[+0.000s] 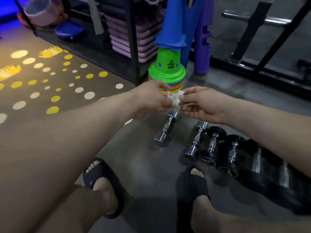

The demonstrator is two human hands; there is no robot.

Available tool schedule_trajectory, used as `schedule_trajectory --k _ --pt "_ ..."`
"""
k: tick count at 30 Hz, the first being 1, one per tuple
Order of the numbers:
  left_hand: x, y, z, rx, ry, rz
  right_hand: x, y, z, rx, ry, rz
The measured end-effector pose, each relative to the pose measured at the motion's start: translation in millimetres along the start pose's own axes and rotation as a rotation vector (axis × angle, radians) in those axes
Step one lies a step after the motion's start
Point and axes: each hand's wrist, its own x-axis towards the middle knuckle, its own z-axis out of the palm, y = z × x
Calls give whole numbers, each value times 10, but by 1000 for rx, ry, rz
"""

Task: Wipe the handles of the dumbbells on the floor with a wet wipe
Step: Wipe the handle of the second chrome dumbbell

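- The left hand [151, 100] and right hand [203, 105] both pinch the crumpled wet wipe [175, 98] held between them.
- A chrome dumbbell [166, 128] lies on the floor [143, 157] just below the hands, which hide its far end.
- More dumbbells [210, 148] lie in a row below the right hand.
- Stacked cones [168, 71] stand just beyond the hands.

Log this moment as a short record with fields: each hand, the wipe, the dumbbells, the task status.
left hand: pinches one side of the wipe
right hand: pinches the other side
wipe: white, crumpled, held between both hands above the floor
chrome dumbbell: lies on the floor alone, just below the hands
row of dumbbells: side by side to its right, one chrome, the others black
stack of cones: behind the hands, green on top
status: wipe seems not yet on any handle
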Motion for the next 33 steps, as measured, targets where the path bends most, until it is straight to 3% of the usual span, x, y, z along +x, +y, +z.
schedule_trajectory --k 8,12,17,25,30,33 --pt "336 -357 17 102 119 41 535 219 -182 28 -232 16" --pt "872 -635 78 35 193 10 1066 482 -362 22 -181 12" --pt "1467 -1177 248 -136 187 -88 1697 977 -519 -179 -196 -16" --pt "2108 -1917 493 -166 65 -131 2326 1596 -678 140 -88 113" --pt "2342 -2091 537 -276 134 -211 2617 1752 -751 208 6 134" --pt "2458 -2224 532 -218 157 -269 2768 1840 -740 179 12 116"
